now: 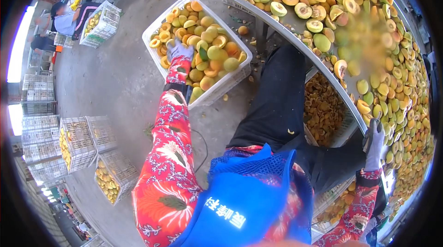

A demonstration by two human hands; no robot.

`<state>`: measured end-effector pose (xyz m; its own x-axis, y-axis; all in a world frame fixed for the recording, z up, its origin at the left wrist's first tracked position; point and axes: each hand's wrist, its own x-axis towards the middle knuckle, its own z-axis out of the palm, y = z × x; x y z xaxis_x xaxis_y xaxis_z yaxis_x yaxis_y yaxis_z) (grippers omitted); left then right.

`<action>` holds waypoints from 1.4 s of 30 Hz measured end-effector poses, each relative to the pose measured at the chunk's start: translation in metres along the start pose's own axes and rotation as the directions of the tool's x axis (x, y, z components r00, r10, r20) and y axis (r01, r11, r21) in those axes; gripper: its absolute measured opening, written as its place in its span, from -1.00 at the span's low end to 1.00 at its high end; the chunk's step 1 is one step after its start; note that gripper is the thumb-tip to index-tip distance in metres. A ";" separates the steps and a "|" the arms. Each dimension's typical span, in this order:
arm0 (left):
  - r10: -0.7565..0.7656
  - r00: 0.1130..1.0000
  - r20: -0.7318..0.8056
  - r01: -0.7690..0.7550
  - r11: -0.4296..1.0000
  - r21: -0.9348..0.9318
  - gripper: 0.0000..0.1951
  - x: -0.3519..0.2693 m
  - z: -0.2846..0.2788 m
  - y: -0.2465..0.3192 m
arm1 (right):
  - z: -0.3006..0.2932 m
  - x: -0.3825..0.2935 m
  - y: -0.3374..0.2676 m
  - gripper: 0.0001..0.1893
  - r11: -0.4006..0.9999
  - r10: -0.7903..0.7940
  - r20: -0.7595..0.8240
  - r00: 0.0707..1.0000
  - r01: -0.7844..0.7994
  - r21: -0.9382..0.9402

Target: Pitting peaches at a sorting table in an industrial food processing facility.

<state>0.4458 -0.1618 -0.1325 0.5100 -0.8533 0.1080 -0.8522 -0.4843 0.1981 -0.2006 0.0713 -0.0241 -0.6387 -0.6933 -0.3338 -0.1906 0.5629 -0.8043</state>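
Note:
My left hand [180, 51], in a light grey-purple glove, reaches into a white plastic crate [221, 96] on the floor. Its spread fingers rest on the halved apricots [165, 35] at the crate's left side. Yellow-green and orange fruit fill this crate, with a green leaf [203, 53] lying among them. My right hand [373, 146], gloved the same way, is at the rim of a metal-edged sorting table [346, 100]. Heaped apricot halves [394, 87] lie beside it, some with their pits. Whether the right fingers hold anything is too unclear to tell.
Under the table stands a crate of brown-orange pits or scraps [323, 108]. Another fruit crate [334, 209] is by my right leg. Filled crates [116, 174] and stacked crates [39, 136] stand at left. A seated person [67, 18] is beside a crate [104, 22]. A loose apricot [243, 30] lies on the floor.

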 end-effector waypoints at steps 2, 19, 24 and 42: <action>0.257 0.965 -0.047 -0.260 0.964 -0.060 -0.35 -0.013 0.008 0.069 | -0.003 0.012 0.014 -0.64 0.931 -0.169 -0.095 0.981 0.127 -0.343; 0.526 0.629 0.572 -0.709 0.690 0.144 -0.65 0.075 0.089 0.265 | 0.016 -0.007 -0.037 -0.67 0.436 -0.641 0.038 0.766 0.405 -0.804; 0.468 0.699 0.541 -0.659 0.715 0.232 -0.64 0.101 0.128 0.289 | 0.006 -0.003 -0.045 -0.61 0.731 -0.441 -0.209 0.873 0.214 -0.648; 0.381 0.758 0.530 -0.579 0.767 0.276 -0.58 0.117 0.152 0.273 | 0.022 0.387 -0.241 -0.49 0.701 -0.567 -0.089 0.819 0.423 -0.574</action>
<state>0.2555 -0.4234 -0.2135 -0.0004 -0.9334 -0.3588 -0.9813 0.0695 -0.1797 -0.3853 -0.3426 0.0298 -0.4811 -0.8468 0.2268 -0.8319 0.3593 -0.4229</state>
